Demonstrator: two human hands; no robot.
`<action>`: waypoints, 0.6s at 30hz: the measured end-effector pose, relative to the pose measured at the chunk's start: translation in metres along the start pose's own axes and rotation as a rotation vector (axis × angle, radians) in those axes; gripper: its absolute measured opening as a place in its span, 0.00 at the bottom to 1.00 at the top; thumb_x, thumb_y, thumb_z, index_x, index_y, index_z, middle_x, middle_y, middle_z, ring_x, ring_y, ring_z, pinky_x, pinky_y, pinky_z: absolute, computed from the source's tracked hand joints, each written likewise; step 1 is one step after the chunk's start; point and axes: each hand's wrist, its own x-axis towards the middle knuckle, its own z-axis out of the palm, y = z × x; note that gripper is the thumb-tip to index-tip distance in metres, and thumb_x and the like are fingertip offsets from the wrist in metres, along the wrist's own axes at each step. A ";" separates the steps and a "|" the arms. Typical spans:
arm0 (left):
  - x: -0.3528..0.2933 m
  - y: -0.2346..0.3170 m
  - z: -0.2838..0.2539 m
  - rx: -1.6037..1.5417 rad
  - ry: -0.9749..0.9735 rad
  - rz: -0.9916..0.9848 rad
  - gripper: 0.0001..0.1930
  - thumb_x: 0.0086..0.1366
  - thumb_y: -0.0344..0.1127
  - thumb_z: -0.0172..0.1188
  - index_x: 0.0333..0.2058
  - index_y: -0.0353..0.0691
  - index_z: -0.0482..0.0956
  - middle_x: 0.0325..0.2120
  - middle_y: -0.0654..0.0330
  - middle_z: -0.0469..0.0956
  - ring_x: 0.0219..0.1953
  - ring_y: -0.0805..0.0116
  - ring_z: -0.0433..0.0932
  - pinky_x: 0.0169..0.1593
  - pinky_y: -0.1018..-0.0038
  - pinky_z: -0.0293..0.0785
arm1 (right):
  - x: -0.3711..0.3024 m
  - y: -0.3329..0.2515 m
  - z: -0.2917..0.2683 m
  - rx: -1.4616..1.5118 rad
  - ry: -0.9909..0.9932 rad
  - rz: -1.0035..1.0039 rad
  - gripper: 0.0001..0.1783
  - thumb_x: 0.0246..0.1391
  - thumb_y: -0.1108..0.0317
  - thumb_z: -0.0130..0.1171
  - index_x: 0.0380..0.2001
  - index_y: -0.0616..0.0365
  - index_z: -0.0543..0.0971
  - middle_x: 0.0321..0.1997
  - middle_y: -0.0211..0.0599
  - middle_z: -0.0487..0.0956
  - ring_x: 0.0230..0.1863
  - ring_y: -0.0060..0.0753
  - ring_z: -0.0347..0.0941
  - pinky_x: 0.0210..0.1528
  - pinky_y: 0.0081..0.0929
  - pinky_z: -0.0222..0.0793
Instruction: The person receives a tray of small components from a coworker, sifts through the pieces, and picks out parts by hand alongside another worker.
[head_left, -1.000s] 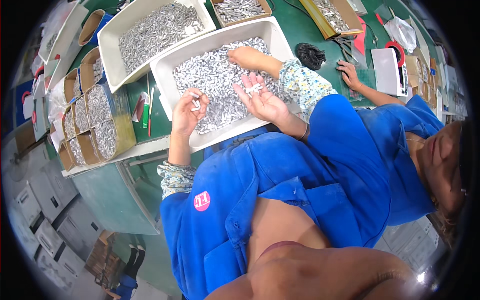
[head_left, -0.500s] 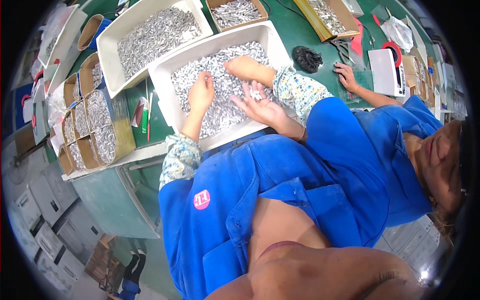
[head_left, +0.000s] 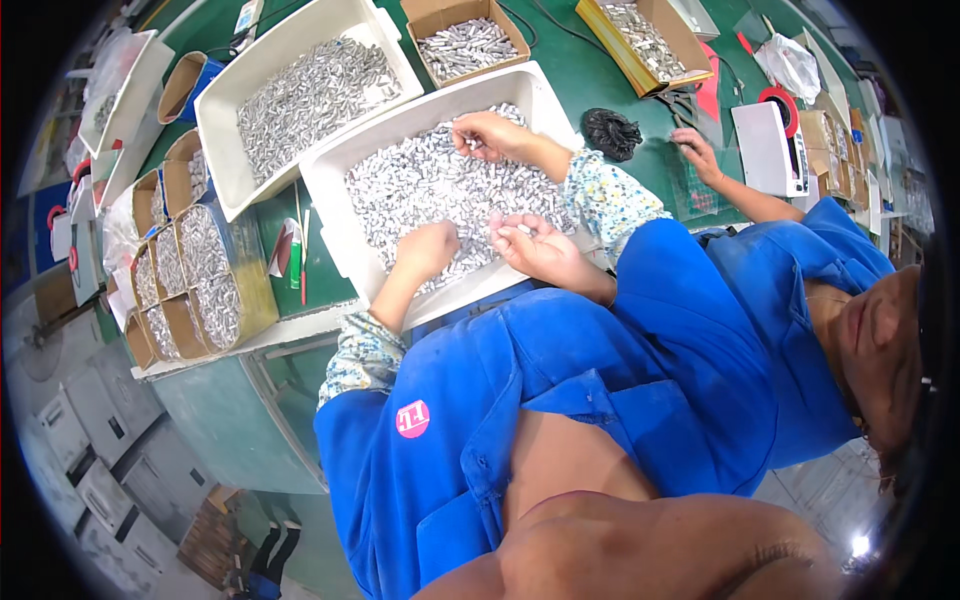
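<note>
A white bin [head_left: 322, 205] full of small silvery metal cylinders [head_left: 410, 185] lies in front of me. My left hand [head_left: 427, 250] is over the bin's near left part, back up, fingers curled down at the pieces; what they hold is hidden. Farther back, my right hand [head_left: 487, 136] hovers at the pieces with its fingers bent inward, and anything in them is too small to name. Between my hands and nearer to me, a co-worker's hand [head_left: 545, 250] is palm up with a small silvery piece at its fingers.
Another white bin [head_left: 215, 150] of pieces stands at the back left. Nearby are a divided cardboard box [head_left: 190, 290], a small carton [head_left: 430, 75], a yellow box [head_left: 625, 70], a black plastic bundle [head_left: 612, 135] and a white device [head_left: 765, 150]. The co-worker's other hand [head_left: 695, 155] is at the right.
My left hand has moved nearer and to the right, lower over the pieces. My right hand has lifted slightly from them. The co-worker's open palm has partly closed.
</note>
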 end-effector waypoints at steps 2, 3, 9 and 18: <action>0.003 0.001 -0.009 -0.071 -0.012 0.009 0.07 0.56 0.36 0.44 0.30 0.41 0.68 0.25 0.49 0.75 0.29 0.54 0.76 0.31 0.61 0.69 | 0.018 0.022 0.000 -0.354 0.083 -0.051 0.11 0.49 0.59 0.48 0.27 0.56 0.70 0.19 0.36 0.73 0.12 0.21 0.64 0.10 0.19 0.55; 0.013 -0.003 -0.014 -0.117 0.170 -0.045 0.08 0.57 0.38 0.44 0.31 0.41 0.68 0.24 0.50 0.75 0.29 0.53 0.75 0.31 0.60 0.69 | 0.025 0.035 0.004 -0.854 0.160 -0.258 0.11 0.49 0.60 0.49 0.29 0.56 0.70 0.20 0.40 0.74 0.15 0.28 0.68 0.12 0.24 0.59; 0.066 -0.030 -0.006 -0.005 0.501 -0.057 0.09 0.60 0.40 0.43 0.34 0.43 0.65 0.28 0.51 0.75 0.29 0.52 0.74 0.30 0.59 0.68 | 0.016 0.035 0.036 -1.720 0.041 -0.514 0.09 0.46 0.68 0.43 0.33 0.56 0.68 0.20 0.42 0.75 0.21 0.42 0.74 0.20 0.36 0.68; 0.032 -0.032 0.023 -0.649 0.428 -0.107 0.09 0.57 0.36 0.45 0.32 0.36 0.67 0.17 0.52 0.74 0.22 0.61 0.76 0.26 0.64 0.70 | 0.011 0.033 -0.008 -0.861 0.127 -0.610 0.10 0.53 0.62 0.41 0.28 0.57 0.67 0.20 0.41 0.72 0.17 0.33 0.68 0.16 0.28 0.63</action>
